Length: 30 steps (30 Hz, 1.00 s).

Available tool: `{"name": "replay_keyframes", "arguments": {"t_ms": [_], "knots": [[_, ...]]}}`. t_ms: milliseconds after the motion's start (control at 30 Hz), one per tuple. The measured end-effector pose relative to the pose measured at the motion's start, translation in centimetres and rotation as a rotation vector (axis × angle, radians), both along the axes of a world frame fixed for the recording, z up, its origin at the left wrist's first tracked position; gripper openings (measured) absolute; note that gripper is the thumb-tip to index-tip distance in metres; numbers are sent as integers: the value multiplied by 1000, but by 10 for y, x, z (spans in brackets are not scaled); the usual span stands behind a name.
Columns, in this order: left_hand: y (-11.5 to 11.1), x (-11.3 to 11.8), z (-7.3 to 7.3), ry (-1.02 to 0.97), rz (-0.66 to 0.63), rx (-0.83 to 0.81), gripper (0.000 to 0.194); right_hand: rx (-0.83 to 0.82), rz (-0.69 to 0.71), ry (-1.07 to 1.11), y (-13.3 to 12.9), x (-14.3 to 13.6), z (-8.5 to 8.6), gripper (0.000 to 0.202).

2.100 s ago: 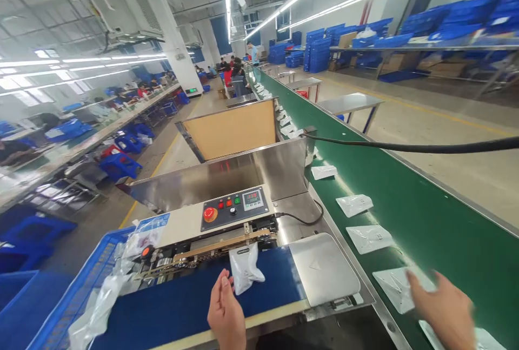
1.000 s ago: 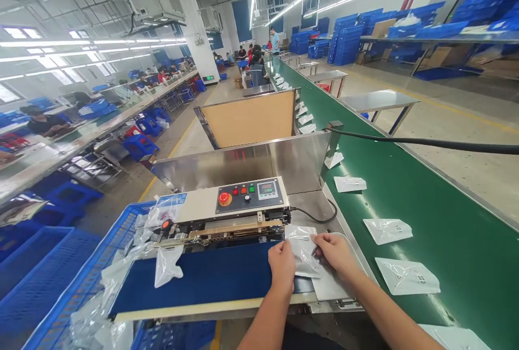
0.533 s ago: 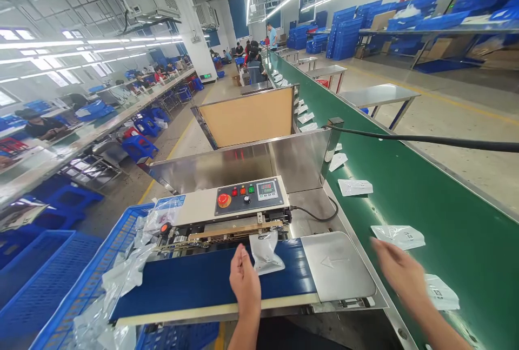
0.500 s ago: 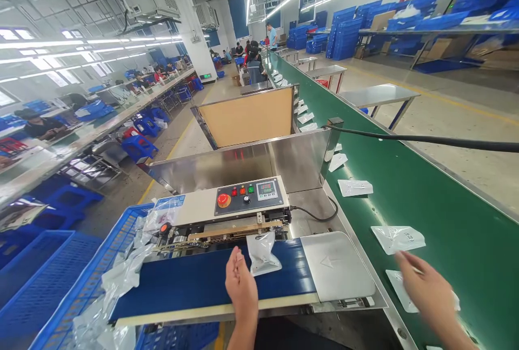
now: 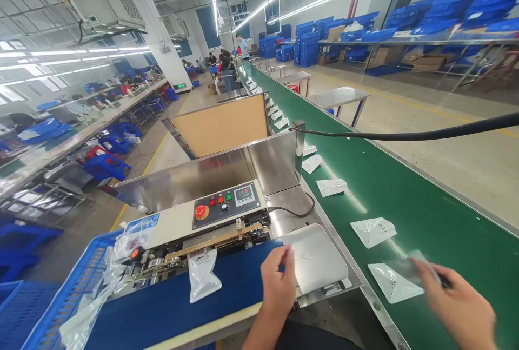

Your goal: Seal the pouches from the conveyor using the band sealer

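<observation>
Over the right end of the blue belt, beside the metal plate [image 5: 320,263], is my left hand [image 5: 279,279], its thumb and fingers curled with a gap and nothing seen between them. My right hand [image 5: 458,296], blurred, pinches a translucent bag [image 5: 405,266] above the green conveyor [image 5: 458,231]. Under that bag lies a white pouch [image 5: 393,284], with another pouch [image 5: 373,232] just beyond. On the blue belt [image 5: 162,306], a white pouch [image 5: 203,278] has its top edge at the sealing machine [image 5: 178,225].
A blue basket [image 5: 60,296] with sealed pouches stands at the belt's left end. Behind the machine rises a metal partition [image 5: 203,177]. A black cable [image 5: 405,136] crosses above the conveyor. People sit along distant tables.
The pouch on the blue belt has moved left along the machine. My left hand has moved right, away from it. My right hand now has hold of a translucent bag. The view has turned right.
</observation>
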<state>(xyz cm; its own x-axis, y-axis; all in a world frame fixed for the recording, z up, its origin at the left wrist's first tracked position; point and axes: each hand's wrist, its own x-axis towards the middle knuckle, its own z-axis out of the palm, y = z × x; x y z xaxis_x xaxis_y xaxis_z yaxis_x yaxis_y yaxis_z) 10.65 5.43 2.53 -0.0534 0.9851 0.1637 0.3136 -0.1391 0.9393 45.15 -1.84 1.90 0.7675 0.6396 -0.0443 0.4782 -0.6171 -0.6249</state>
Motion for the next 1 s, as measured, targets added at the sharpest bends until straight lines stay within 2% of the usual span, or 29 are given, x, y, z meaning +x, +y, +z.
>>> {"name": "replay_keyframes", "arguments": {"t_ms": [33, 67, 167, 233, 267, 367, 500, 633, 733, 833, 900, 1000], "knots": [[2, 11, 4, 55, -89, 50, 41, 24, 30, 112, 13, -17, 11, 58], [4, 22, 8, 98, -155, 98, 39, 78, 118, 201, 27, -36, 22, 59], [8, 42, 21, 129, -289, 161, 41, 239, 484, 414, 59, -94, 47, 55], [8, 43, 27, 93, -293, 110, 39, 293, 640, 608, 69, -124, 50, 56], [7, 41, 29, 66, -257, 63, 42, 320, 671, 712, 71, -135, 47, 60], [3, 25, 22, -18, -62, -85, 52, 348, 688, 879, 68, -156, 29, 67], [2, 6, -5, -78, 47, -188, 54, 234, 787, 721, 71, -167, 0, 60], [23, -1, -37, -282, 279, -383, 53, 185, 623, 652, 97, -172, -23, 62], [42, -9, -51, -402, 396, -447, 57, 120, 559, 738, 122, -186, -35, 60], [50, -29, -53, -440, 446, -449, 61, 42, 567, 822, 140, -216, -40, 59], [47, -48, -50, -454, 465, -443, 62, -5, 609, 868, 147, -237, -37, 58], [34, -80, -44, -458, 503, -425, 60, -57, 669, 932, 147, -243, -27, 59]]}}
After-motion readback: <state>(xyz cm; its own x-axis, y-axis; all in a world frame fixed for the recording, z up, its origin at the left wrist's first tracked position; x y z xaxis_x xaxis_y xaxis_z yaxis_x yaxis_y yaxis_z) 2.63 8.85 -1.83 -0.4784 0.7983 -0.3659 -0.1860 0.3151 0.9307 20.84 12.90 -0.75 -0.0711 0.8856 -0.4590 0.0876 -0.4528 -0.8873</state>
